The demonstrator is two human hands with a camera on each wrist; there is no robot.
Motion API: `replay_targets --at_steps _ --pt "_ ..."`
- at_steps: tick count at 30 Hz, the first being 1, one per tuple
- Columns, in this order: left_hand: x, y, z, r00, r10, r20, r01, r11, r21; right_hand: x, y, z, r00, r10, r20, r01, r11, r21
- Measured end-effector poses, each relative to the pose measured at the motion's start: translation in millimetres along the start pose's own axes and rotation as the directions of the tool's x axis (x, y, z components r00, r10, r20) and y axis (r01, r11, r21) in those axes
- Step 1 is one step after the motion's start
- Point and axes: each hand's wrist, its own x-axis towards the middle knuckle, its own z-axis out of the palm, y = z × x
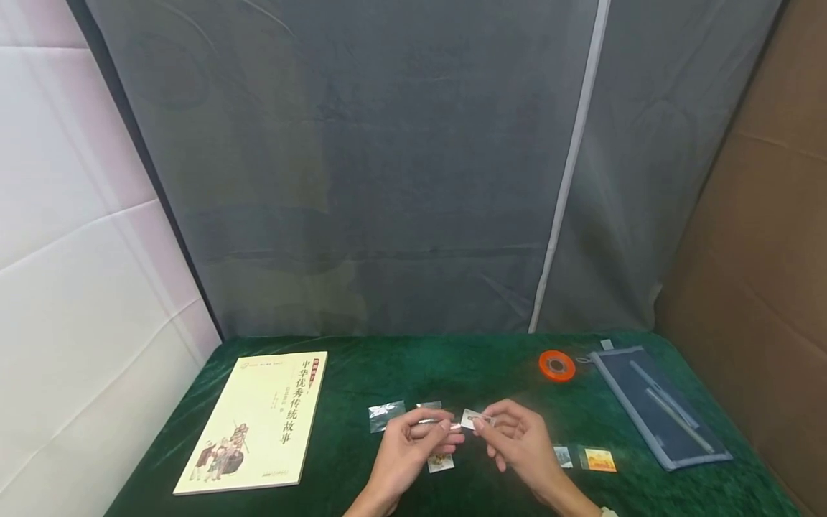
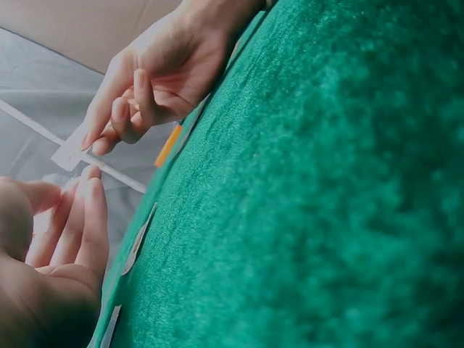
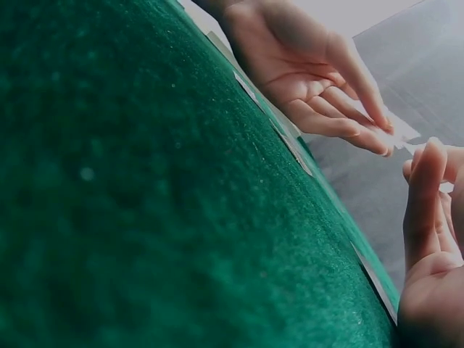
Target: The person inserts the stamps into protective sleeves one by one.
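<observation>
In the head view my right hand (image 1: 522, 446) pinches a small stamp-like paper piece (image 1: 473, 418) between thumb and fingertips, raised over the green cloth. My left hand (image 1: 408, 449) faces it from the left, thumb and fingers pinching a thin clear plastic sleeve (image 3: 403, 127), mostly covered by the fingers. The paper's edge comes close to the left fingertips. Under the left hand, a printed stamp-like piece (image 1: 441, 464) lies on the cloth. Clear plastic sleeves (image 1: 386, 415) rest just beyond that hand. Right of the right hand lie a greyish piece (image 1: 563, 457) and an orange-yellow piece (image 1: 599, 460).
A cream book (image 1: 258, 424) with Chinese lettering lies at the left. Toward the back right sits an orange ring-shaped roll (image 1: 557, 366), beside a dark mesh zip pouch (image 1: 659, 409) holding thin sticks. Grey fabric (image 1: 420, 165) rises behind the green-covered table (image 1: 362, 366).
</observation>
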Motion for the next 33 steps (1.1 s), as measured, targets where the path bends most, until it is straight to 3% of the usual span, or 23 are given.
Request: replay_targets --at_steps 5,20,33 --pt "1.4 0.2 -0.1 1.0 -0.003 -0.022 0.003 1.0 -0.006 0.1 0.2 -0.2 1.0 0.002 0.02 -0.003 1.0 0.023" --pt "0.5 -3.0 0.8 1.0 -0.004 0.013 0.004 1.0 -0.011 0.8 0.4 0.8 0.999 0.045 -0.029 -0.044 0.999 0.016" --pt "0.4 -3.7 1.1 1.0 -0.002 0.024 0.002 1.0 -0.003 0.3 0.7 1.4 0.999 0.036 -0.022 -0.035 0.999 0.026"
